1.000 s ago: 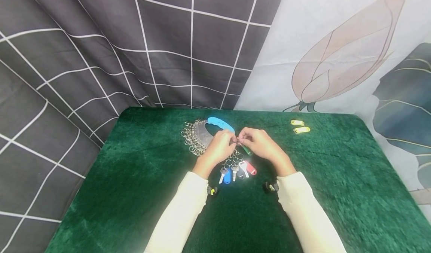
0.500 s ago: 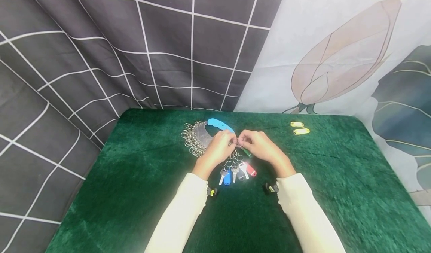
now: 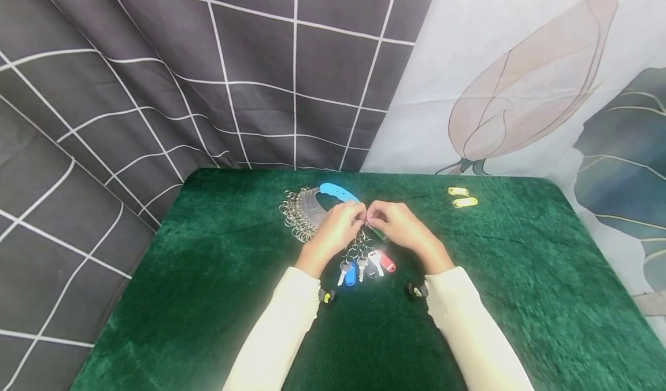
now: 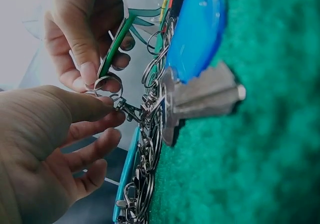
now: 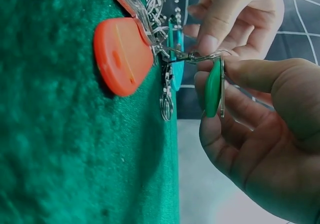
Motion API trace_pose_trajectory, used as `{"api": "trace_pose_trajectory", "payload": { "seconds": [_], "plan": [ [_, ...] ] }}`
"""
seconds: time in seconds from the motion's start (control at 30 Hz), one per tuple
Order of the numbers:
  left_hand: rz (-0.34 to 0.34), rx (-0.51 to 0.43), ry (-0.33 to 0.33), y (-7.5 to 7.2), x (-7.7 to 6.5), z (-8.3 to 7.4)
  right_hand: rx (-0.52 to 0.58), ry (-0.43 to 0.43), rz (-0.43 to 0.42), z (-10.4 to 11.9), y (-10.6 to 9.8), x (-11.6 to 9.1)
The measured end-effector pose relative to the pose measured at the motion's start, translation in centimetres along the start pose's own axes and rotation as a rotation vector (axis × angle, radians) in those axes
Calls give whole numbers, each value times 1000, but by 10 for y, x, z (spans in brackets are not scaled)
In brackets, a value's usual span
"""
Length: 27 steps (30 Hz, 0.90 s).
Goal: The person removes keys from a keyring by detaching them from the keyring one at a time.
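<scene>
My left hand (image 3: 340, 220) and right hand (image 3: 396, 222) meet over the right end of a key holder with a blue handle (image 3: 337, 192) and a clear curved plate (image 3: 314, 209). Between them is a split key ring (image 4: 111, 86) on a small metal clasp (image 4: 129, 108). The left thumb and forefinger pinch the ring where it joins the clasp. My right thumb and forefinger pinch the ring's other side, where a green key tag (image 5: 214, 88) and a flat key (image 5: 223, 92) hang. In the head view the fingers hide the ring.
Several rings on clasps (image 3: 299, 217) fringe the plate's left side. Toward me lie a blue tag (image 3: 351, 273), a dark tag (image 3: 371, 271), a red tag (image 3: 387, 262) and keys (image 3: 362, 269). Two yellow tags (image 3: 465, 202) lie at the back right on the green cloth (image 3: 208, 264).
Both hands stay at the same spot with small finger movements. The right hand has drawn slightly closer to the left, and less of the green tag shows beneath it.
</scene>
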<state>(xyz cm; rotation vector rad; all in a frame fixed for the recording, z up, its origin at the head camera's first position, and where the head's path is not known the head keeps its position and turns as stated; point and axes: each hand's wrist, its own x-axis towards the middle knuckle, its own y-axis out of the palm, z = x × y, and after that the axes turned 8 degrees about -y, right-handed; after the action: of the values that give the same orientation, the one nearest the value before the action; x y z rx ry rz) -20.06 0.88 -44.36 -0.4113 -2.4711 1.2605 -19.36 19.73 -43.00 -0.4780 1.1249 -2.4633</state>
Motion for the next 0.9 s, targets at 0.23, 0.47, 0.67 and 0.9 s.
{"api": "trace_pose_trajectory", "payload": {
  "seconds": [0.23, 0.47, 0.67, 0.9],
  "plan": [
    [0, -8, -46, 1, -1, 2, 55, 7, 10, 1, 4, 0],
    [-7, -37, -28, 2, 1, 5, 67, -35, -20, -1, 6, 2],
    [6, -63, -25, 1, 1, 6, 32, -5, -42, -2, 6, 3],
    [-3, -50, -29, -1, 2, 3, 18, 2, -40, -4, 5, 4]
  ]
}}
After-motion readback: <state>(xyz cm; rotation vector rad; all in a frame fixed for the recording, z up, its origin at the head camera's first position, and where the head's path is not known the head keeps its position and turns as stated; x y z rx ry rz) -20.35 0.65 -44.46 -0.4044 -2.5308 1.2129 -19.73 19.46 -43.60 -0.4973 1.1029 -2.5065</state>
